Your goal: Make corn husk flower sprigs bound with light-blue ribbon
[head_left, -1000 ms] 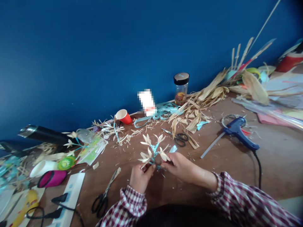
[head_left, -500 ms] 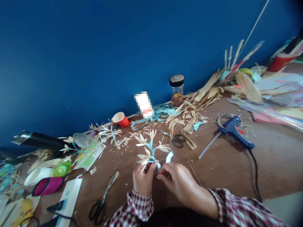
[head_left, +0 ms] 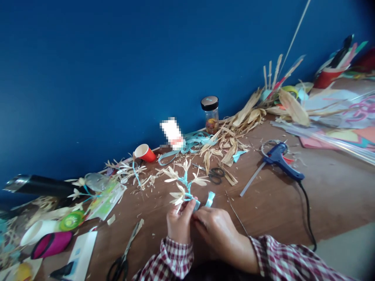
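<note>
Between thumb and fingers, my left hand (head_left: 182,218) pinches the stem of a flower spray (head_left: 184,180) with pale husk-like blooms and a light-blue wrapped stem. Close beside it, my right hand (head_left: 221,230) is closed on a light-blue ribbon (head_left: 209,199), whose loose end sticks up above the knuckles. The ribbon also shows between the two hands near the stem's lower part. My right fingertips are partly hidden. Beyond the hands lie black-handled scissors (head_left: 216,175); a second pair of scissors (head_left: 118,265) rests left of my left sleeve.
A blue glue gun (head_left: 283,160) with its cord lies to the right. Along the blue wall stand a red paper cup (head_left: 145,153), tangled blue ribbon (head_left: 196,142), a lidded jar (head_left: 211,115) and dried husks (head_left: 249,115). A black cylinder (head_left: 43,185) and a magenta pouch (head_left: 52,244) are left.
The view has shifted slightly, so the table items sit further left. My right hand has moved a little lower beside the stem, still with the ribbon. The left hand keeps its pinch.
</note>
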`<state>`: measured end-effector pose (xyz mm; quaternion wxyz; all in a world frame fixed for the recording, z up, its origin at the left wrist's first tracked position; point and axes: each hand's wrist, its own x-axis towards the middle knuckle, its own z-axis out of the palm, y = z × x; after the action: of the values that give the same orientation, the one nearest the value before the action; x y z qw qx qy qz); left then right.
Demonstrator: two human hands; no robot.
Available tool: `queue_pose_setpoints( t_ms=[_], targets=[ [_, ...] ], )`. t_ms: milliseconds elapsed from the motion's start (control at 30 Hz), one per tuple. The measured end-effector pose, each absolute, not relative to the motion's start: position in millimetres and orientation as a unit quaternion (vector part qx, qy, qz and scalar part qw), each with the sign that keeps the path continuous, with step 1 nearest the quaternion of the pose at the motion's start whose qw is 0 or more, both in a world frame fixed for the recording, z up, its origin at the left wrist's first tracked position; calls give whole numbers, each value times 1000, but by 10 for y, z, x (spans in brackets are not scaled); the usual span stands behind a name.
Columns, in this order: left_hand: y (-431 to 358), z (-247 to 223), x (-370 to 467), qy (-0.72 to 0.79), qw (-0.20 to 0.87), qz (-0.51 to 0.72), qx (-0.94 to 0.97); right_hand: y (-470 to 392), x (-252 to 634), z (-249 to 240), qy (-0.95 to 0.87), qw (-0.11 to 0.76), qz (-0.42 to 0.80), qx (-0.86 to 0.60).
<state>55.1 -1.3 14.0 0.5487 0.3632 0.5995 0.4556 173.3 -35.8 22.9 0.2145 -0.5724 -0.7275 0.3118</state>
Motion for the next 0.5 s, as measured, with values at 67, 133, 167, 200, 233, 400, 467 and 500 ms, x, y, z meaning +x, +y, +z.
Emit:
queue_pose_setpoints(
  t_ms=[67, 133, 167, 200, 233, 400, 467, 500],
  targets=[
    [-2, 145, 567, 594, 555, 470, 343, -370, 1723, 203, -722, 228, 326, -566],
    [31, 159, 570, 595, 545, 481, 342, -393, 1722, 188, -719, 253, 347, -547],
    [56, 167, 567, 599, 536, 485, 345, -407, 1726, 189, -718, 266, 357, -535],
    [84, 175, 561, 602, 527, 487, 349, -418, 1732, 197, -719, 277, 366, -523],
    [115, 183, 554, 606, 518, 489, 353, -427, 1741, 212, -720, 284, 371, -513],
    [268, 230, 544, 600, 500, 521, 345, -426, 1787, 359, -749, 253, 314, -526],
    [328, 274, 562, 581, 500, 557, 319, -438, 1781, 413, -771, 192, 264, -547],
    [358, 304, 572, 568, 496, 581, 306, -455, 1774, 429, -782, 162, 244, -550]
  ],
)
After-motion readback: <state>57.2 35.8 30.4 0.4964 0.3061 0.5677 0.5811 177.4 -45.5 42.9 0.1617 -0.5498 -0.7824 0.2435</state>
